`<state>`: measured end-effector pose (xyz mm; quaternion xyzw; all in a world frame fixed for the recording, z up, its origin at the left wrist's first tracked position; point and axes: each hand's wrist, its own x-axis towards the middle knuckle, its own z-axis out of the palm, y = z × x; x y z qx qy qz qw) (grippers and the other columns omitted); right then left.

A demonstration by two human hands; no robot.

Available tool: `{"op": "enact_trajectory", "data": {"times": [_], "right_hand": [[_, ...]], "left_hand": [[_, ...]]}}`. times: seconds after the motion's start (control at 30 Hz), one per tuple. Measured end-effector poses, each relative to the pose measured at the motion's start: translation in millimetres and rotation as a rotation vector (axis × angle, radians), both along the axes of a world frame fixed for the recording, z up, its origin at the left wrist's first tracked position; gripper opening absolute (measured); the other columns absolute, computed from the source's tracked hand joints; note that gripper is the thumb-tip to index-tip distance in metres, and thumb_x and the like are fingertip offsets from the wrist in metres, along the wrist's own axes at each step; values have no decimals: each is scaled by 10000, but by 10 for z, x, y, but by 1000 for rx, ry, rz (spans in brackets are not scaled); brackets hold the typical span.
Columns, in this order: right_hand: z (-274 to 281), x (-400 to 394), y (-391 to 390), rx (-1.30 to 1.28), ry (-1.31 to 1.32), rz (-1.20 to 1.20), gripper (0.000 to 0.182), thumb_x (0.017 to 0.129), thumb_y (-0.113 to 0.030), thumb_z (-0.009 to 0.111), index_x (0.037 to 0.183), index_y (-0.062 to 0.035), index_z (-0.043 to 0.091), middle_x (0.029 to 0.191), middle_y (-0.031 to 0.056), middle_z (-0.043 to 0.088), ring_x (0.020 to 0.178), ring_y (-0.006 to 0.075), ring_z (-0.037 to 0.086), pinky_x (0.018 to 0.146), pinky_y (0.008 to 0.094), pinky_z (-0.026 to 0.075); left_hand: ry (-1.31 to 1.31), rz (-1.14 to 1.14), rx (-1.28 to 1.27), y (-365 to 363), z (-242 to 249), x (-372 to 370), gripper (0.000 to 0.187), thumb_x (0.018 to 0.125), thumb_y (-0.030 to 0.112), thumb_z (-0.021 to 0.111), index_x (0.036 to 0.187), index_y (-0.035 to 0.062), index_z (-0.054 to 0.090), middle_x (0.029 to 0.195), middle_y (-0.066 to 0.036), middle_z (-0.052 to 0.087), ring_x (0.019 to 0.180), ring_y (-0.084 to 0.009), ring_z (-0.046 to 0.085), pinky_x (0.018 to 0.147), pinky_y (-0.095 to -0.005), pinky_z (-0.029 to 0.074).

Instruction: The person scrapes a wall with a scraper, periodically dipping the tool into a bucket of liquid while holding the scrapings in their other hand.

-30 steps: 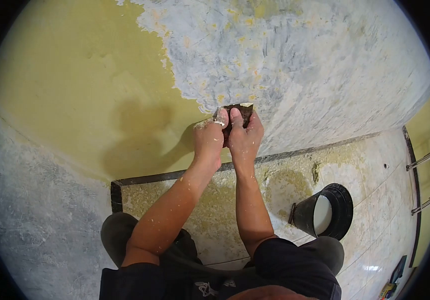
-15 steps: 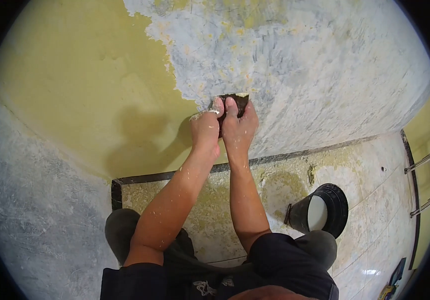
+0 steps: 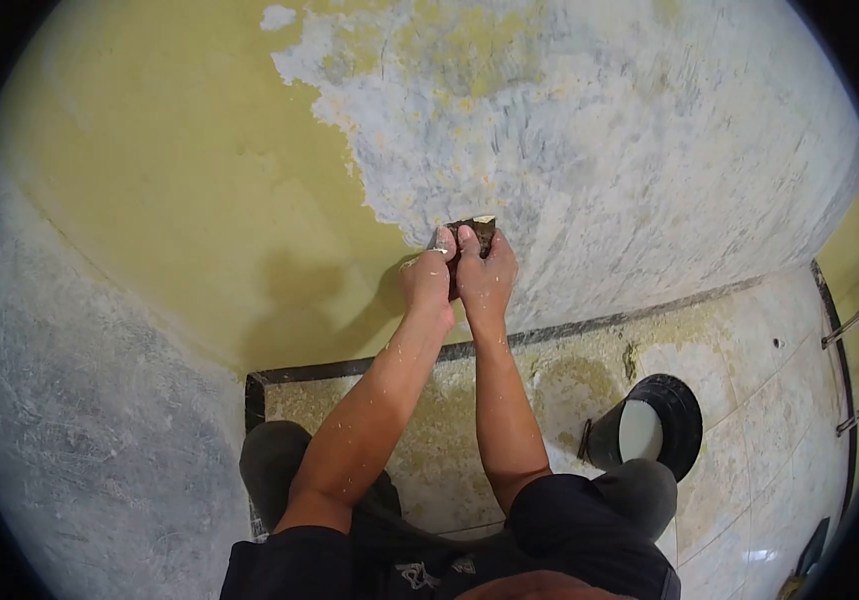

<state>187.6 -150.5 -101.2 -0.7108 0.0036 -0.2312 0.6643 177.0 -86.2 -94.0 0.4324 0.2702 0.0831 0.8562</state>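
Observation:
My left hand [image 3: 427,280] and my right hand [image 3: 488,283] are side by side, fingers closed around a dark flat scraper [image 3: 487,232]. Both thumbs press on its near face. Pale paint residue clings to its upper edge, and the rest is largely covered by my fingers. The scraper is against the wall [image 3: 550,170], near the ragged border between yellow-green paint [image 3: 180,180] and the stripped grey-white surface. Paint flecks dot both hands and forearms.
A black bucket [image 3: 688,425] with whitish liquid stands on the floor by my right knee. Paint scrapings [image 3: 450,400] litter the tiles along the dark skirting [image 3: 350,367]. A grey wall [image 3: 100,400] meets the corner at left. Metal bars [image 3: 855,415] are at far right.
The view has shifted, so wall, bucket and floor sit slightly differently in frame. Both hands and the scraper appear a little lower in the picture, still held together against the wall.

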Motion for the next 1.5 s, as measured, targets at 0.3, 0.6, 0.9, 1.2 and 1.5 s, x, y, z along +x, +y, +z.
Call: {"op": "enact_trajectory", "data": {"times": [0.3,0.6,0.9,1.2,1.5], "right_hand": [[68,68,6,-83,-6,22,225,879,-186,642,917,36,648,761,141,670,701,224,619,671,367,477],[38,83,84,-23,-106,28,233,865,-202,647,894,29,646,751,171,656,673,240,600,652,363,470],[-127,65,25,-128,28,-44,238,845,-210,666,901,21,651,749,176,671,672,278,636,657,385,486],[-588,-29,225,32,-52,-7,240,857,-207,662,881,30,636,721,183,653,637,277,612,623,374,477],[-356,-75,317,92,-62,59,240,856,-211,657,874,27,632,724,221,656,682,391,655,611,424,489]], "left_hand": [[-57,58,64,2,36,25,167,901,192,674,950,32,688,906,-30,655,778,-130,601,676,-307,495],[-134,93,134,34,105,-44,276,895,222,686,1030,-19,673,972,-65,658,838,-155,591,736,-322,487],[-53,101,139,-77,37,-72,241,923,197,644,960,-38,679,954,-69,655,847,-144,565,738,-323,467],[-63,173,243,55,-417,-73,161,916,122,620,956,-24,672,915,-66,654,786,-145,563,703,-316,459],[-68,157,220,141,-173,-147,216,931,141,617,1006,-56,665,972,-95,661,831,-160,584,728,-318,478]]}}
